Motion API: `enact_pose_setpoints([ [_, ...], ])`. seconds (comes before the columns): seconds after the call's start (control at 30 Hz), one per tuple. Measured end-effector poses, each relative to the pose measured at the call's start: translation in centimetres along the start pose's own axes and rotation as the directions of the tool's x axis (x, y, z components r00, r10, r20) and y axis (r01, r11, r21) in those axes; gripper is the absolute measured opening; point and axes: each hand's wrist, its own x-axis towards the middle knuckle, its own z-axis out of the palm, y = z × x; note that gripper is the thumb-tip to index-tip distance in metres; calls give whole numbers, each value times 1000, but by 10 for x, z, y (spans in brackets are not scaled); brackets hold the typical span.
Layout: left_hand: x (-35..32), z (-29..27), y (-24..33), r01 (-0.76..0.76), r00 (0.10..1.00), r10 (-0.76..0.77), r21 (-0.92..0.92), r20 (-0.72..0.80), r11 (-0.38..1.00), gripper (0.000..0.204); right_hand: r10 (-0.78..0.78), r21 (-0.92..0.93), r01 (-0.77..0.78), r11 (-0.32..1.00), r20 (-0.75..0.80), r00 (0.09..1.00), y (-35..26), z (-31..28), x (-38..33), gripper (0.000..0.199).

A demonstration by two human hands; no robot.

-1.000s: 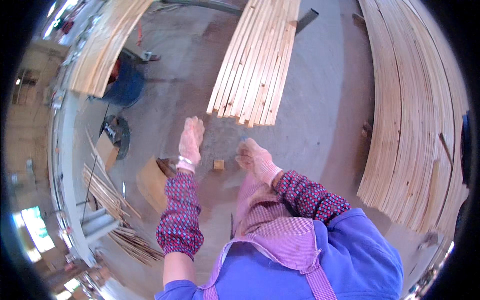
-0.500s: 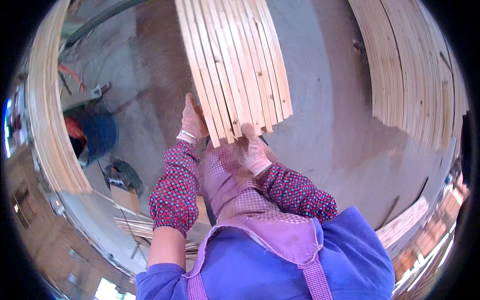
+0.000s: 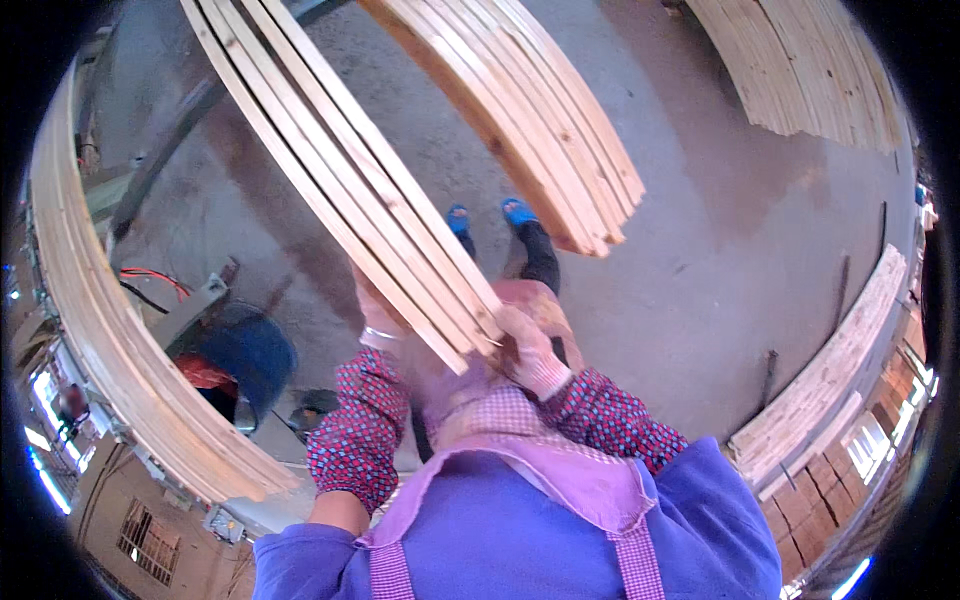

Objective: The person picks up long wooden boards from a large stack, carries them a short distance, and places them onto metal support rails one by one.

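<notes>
Slanting across, wooden strips (image 3: 432, 262) partly hide the left hand (image 3: 379, 308).

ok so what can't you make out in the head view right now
Head view, left hand: fingers hidden behind the held strips.
Head view, right hand: fingertips blurred at the strip ends.
Head view, held strips and second wood bundle: far ends cut off by the top edge.
Head view, red item in the blue bin: too small to identify.
</notes>
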Motion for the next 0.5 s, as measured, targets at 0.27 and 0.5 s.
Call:
enact_pose_setpoints([
  [0.27,66,4,44,-229,963,202,153,178,961,84,-373,-492,378,784,114,921,-14,38,-7,34],
  [0.5,35,3,66,-289,957,288,144,24,947,80,-10,-121,6,993,-36,999,-4,29,-16,41],
])
